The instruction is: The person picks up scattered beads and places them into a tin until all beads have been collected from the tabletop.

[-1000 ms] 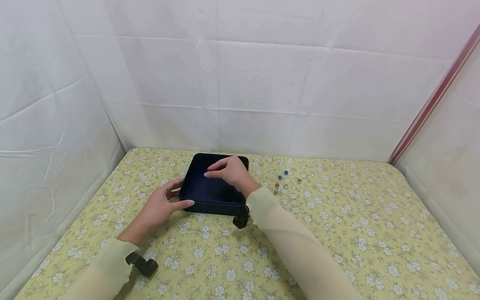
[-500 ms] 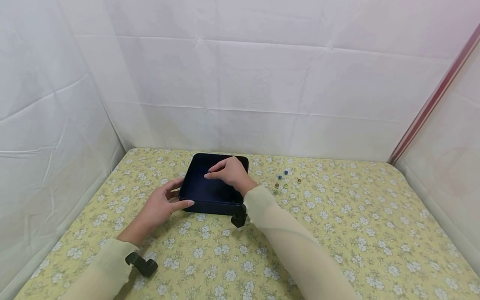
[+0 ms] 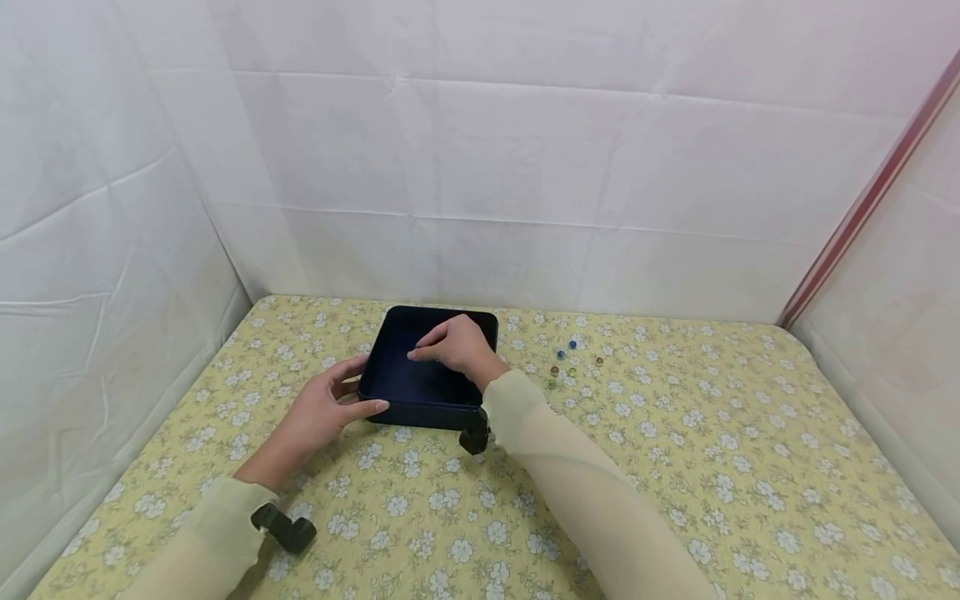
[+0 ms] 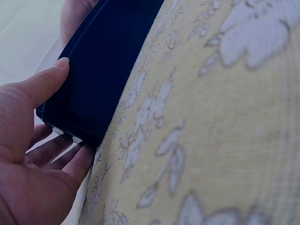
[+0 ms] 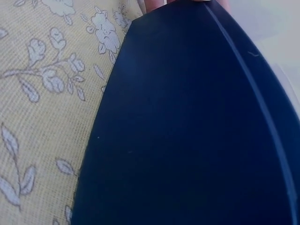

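Note:
A shallow, open, dark navy square box [image 3: 423, 414] sits on the cloth in the head view. My left hand [image 3: 322, 412] grips its near left corner. In the left wrist view the left thumb lies on the upper edge, and the other fingers curl round the box's end low by the cloth. Over the box's inside, my right hand [image 3: 456, 346] reaches down with thumb and forefinger brought together, pinching a tiny dark piece; I cannot tell what kind. The right wrist view shows mostly the outer wall of the box [image 5: 173, 112].
Several small glass marbles, among them a blue marble [image 3: 573, 344], a brown marble [image 3: 554, 371] and a green marble [image 3: 552, 385], lie right of the box. A yellow floral cloth [image 3: 675, 467] covers the table. White sheets [image 3: 480, 150] hang behind and at both sides.
My right hand has shifted slightly lower and toward me inside the box, its fingertips still together. The left hand, the box and the marbles have stayed in place.

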`<state>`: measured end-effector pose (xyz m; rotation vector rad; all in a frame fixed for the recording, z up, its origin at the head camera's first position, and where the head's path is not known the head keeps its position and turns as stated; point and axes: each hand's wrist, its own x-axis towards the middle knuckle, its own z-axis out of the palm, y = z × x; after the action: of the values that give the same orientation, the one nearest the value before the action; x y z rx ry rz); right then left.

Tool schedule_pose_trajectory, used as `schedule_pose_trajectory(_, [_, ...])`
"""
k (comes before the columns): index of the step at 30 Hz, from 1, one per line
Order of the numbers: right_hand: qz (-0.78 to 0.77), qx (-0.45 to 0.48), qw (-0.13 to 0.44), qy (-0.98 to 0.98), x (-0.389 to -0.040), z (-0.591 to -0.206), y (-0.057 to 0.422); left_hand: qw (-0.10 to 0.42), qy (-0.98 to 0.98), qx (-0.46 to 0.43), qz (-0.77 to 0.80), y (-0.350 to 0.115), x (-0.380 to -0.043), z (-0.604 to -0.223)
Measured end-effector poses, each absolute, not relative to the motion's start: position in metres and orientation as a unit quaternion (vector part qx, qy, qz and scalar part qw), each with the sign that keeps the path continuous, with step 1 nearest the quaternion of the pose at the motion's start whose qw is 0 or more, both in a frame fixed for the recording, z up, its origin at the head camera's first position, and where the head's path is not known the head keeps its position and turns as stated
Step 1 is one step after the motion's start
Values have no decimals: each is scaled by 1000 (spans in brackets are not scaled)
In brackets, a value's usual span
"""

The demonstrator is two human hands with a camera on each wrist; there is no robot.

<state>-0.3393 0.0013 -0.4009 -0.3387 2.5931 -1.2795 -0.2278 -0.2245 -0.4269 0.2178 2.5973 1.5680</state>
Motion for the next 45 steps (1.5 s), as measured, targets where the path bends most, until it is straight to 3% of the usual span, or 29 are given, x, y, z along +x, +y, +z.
schedule_pose_trajectory(28, [-383, -94, 141, 908, -342, -404, -4, 54, 852, 69, 516, -225, -229, -429])
schedule_pose_trajectory(45, [-347, -88, 129, 925, -341, -404, -4, 56, 849, 65, 522, -223, -227, -425])
